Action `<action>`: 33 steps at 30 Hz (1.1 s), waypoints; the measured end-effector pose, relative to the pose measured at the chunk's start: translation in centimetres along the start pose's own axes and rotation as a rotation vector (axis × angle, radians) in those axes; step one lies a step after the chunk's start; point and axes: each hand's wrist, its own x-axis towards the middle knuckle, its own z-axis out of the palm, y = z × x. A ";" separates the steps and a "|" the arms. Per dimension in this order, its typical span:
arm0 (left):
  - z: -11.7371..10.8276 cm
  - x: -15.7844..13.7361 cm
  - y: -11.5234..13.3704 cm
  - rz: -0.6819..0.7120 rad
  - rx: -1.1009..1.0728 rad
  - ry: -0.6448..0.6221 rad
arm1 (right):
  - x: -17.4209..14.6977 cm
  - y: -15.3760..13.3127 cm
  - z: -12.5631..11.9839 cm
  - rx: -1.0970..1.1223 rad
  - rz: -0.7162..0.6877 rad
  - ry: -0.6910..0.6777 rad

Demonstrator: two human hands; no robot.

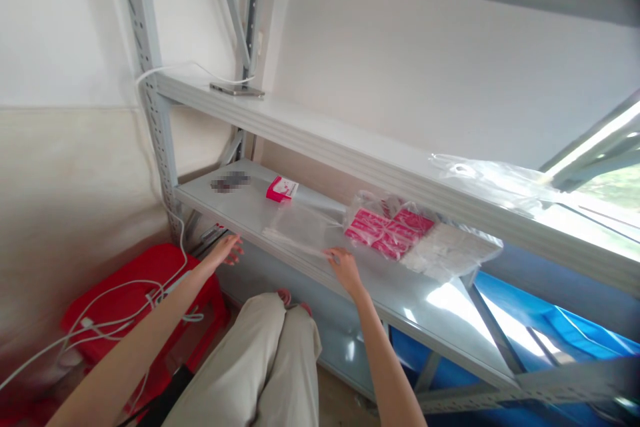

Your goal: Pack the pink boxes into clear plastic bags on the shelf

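Note:
My left hand (227, 251) hovers just in front of the lower shelf's front edge, fingers apart and nothing in them. My right hand (343, 265) pinches the near right corner of a clear plastic bag (299, 227), which lies flat on the shelf. Behind that bag sits a small pink-and-white box (283, 189). Right of my right hand are pink packets (385, 230) wrapped in clear plastic, beside a stack of whitish plastic bags (445, 250). A blurred dark item (230, 181) lies at the shelf's left end.
The grey metal lower shelf (240, 203) runs under an upper shelf (320, 127) bearing a phone (237, 89) and crumpled clear plastic (493, 177). White cables (125, 310) trail over a red stool (165, 260) at the left. Blue sheeting (565, 320) shows at the right.

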 end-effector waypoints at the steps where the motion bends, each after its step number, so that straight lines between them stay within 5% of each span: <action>1: 0.6 0.1 0.0 0.024 0.062 -0.010 | -0.2 0.0 0.2 -0.027 0.029 -0.016; 6: 3.2 0.6 1.8 0.297 0.448 0.091 | -1.6 0.2 -0.1 -0.193 0.141 0.012; 10: 4.4 1.2 3.6 0.314 0.718 0.137 | -2.8 1.1 -0.3 -0.245 0.186 0.011; 15: 5.2 1.4 3.6 0.368 0.830 0.172 | -3.6 2.2 -0.1 -0.020 0.129 0.011; 26: 5.5 1.6 0.7 0.208 0.288 0.142 | -5.8 2.3 -1.5 -0.047 0.200 0.003; 33: 7.1 1.8 -0.5 0.093 0.002 0.039 | -5.9 0.7 -3.4 0.014 0.177 -0.252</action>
